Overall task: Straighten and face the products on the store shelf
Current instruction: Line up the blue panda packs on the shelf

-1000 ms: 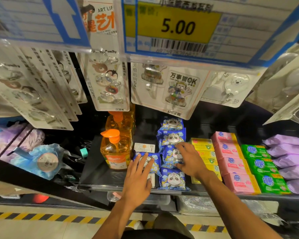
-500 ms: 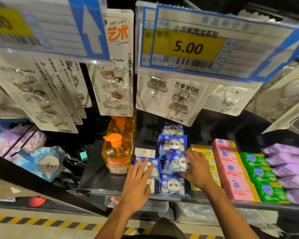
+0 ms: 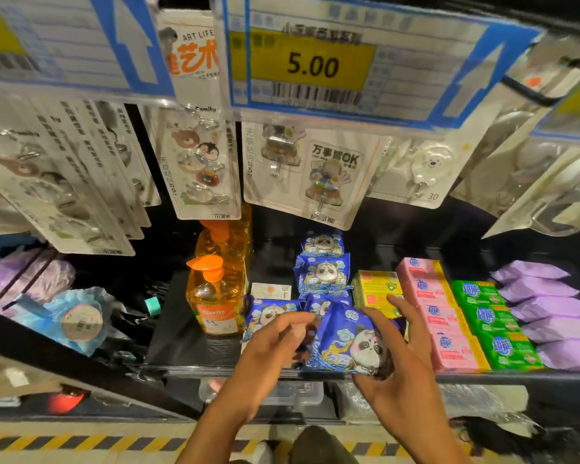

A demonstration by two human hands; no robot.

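A blue panda-print packet (image 3: 347, 343) is lifted at the front of the dark shelf (image 3: 195, 349). My right hand (image 3: 399, 366) grips its right side from below, and my left hand (image 3: 275, 343) pinches its left edge. More blue panda packets (image 3: 323, 272) lie in a row behind it toward the back, and another one (image 3: 265, 311) lies to the left, partly hidden by my left hand. A small white card (image 3: 270, 291) lies flat behind that one.
Orange pump bottles (image 3: 216, 293) stand left of the packets. Yellow (image 3: 375, 288), pink (image 3: 429, 296), green (image 3: 489, 316) and purple (image 3: 546, 303) packs lie in rows to the right. Carded hooks (image 3: 201, 162) and a 5.00 price tag (image 3: 312, 65) hang overhead.
My right hand has pulled a panda packet forward and lifted it off the row. My left hand has come off the left packet and taken the lifted packet's edge.
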